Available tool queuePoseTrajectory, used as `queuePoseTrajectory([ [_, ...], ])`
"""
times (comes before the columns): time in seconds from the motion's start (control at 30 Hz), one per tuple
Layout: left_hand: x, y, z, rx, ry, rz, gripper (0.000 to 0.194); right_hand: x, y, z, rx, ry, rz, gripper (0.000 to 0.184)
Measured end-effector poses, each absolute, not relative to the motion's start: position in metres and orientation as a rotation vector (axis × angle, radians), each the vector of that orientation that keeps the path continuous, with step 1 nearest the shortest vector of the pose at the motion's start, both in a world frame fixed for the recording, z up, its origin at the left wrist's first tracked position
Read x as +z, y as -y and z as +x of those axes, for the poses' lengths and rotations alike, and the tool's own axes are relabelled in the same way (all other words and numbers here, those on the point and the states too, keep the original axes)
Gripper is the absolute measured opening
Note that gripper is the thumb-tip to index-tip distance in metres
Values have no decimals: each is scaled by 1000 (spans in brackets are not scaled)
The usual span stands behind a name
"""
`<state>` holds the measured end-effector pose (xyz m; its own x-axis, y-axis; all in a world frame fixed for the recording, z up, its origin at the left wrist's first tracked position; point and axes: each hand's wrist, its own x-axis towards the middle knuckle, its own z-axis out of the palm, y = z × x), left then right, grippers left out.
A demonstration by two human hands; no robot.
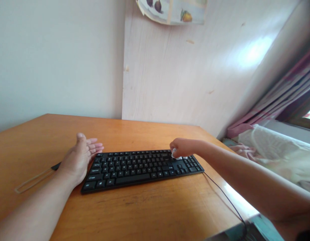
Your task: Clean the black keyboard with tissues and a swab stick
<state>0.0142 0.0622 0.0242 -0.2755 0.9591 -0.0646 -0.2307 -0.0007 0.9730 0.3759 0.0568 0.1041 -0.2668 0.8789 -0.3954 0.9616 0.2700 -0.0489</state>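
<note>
A black keyboard [142, 167] lies across the middle of an orange wooden table [155, 211]. My left hand [79, 159] rests on edge at the keyboard's left end, fingers stretched out and touching its upper left corner, holding nothing. My right hand [181, 149] is closed over the right part of the keyboard, pinching a small white wad [174, 154], perhaps cloth or tissue, pressed onto the keys there.
A thin clear tool with a black end [35, 179] lies on the table, partly hidden under my left wrist. The keyboard's black cable [225, 195] runs off the table's right edge. A wall panel stands behind; bedding and a curtain lie to the right.
</note>
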Motion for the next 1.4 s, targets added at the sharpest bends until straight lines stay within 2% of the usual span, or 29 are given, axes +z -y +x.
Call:
queuePoseTrajectory([
  [0.37, 23, -65, 12, 1483, -1265, 877, 62, 104, -49, 393, -143, -2238, 1662, 27],
  [1.4, 16, -68, 7, 1464, -1254, 886, 62, 109, -38, 429, -138, -2000, 1847, 30],
])
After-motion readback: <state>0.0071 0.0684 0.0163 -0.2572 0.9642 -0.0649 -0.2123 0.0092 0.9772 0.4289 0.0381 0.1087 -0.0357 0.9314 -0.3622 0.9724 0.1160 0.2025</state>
